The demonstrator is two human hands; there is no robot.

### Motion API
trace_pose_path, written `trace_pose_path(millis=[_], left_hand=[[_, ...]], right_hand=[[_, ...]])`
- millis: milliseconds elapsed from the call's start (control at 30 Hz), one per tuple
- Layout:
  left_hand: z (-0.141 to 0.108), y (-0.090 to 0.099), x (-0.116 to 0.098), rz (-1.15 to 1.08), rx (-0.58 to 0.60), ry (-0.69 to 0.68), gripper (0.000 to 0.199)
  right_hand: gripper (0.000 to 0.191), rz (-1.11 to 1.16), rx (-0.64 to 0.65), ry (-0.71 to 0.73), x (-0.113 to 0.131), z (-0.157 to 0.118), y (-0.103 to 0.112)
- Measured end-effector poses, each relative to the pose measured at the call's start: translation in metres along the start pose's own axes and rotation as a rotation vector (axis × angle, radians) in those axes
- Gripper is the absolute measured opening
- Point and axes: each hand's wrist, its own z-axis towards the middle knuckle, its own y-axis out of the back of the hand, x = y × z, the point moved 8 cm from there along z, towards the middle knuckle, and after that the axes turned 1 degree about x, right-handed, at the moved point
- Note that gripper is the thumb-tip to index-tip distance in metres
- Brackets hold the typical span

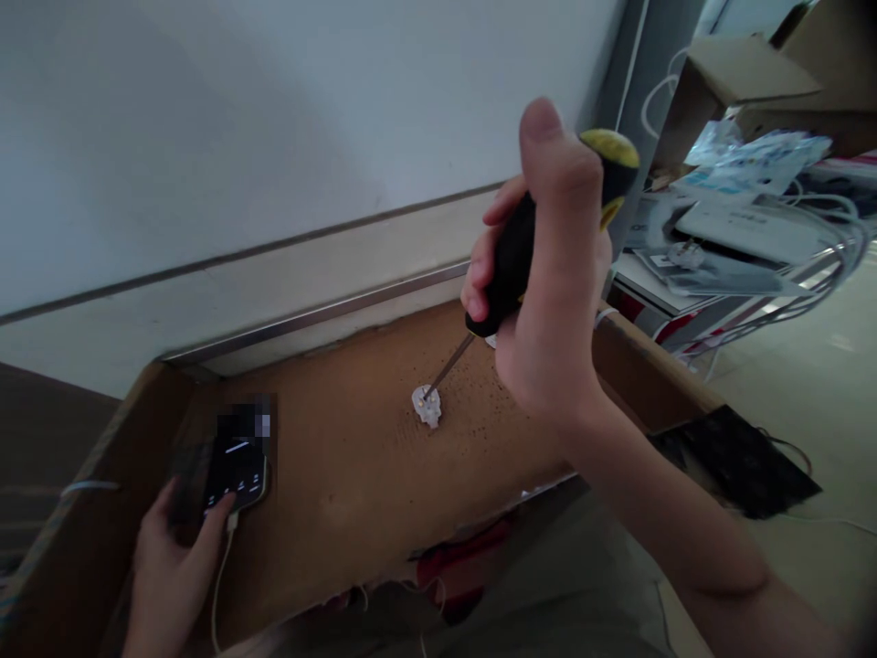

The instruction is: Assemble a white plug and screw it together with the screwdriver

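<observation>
My right hand [558, 274] is wrapped round the black and yellow handle of a screwdriver [511, 265], its thumb pointing up. The slanted metal shaft reaches down to a small whitish plastic piece with metal pins [428, 413], apparently a plug part, on the brown cardboard [343, 439]. At the lower left, a phone [239, 471] with a dark, lit screen lies on the cardboard, a white cable at its lower end. My left hand [174, 557] is there with thumb and finger apart, the thumb touching the phone's lower screen.
Partly hidden behind my right hand is another white piece [491, 341]. Raised cardboard sides [658, 370] border the surface, with a white wall panel [274, 137] behind. On the right, a shelf carries cables, plastic bags [760, 160] and an open carton [746, 68]. Dark specks dot the cardboard.
</observation>
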Motion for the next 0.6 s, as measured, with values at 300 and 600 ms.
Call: trace_pose_path(millis=[300, 600], left_hand=[[-0.005, -0.014, 0.006, -0.175, 0.048, -0.042, 0.093], [-0.011, -0.009, -0.008, -0.226, 0.035, 0.017, 0.092]], right_hand=[[0.044, -0.021, -0.002, -0.040, 0.002, -0.004, -0.002], [0.039, 0.066, -0.014, -0.027, 0.001, -0.002, 0.004]])
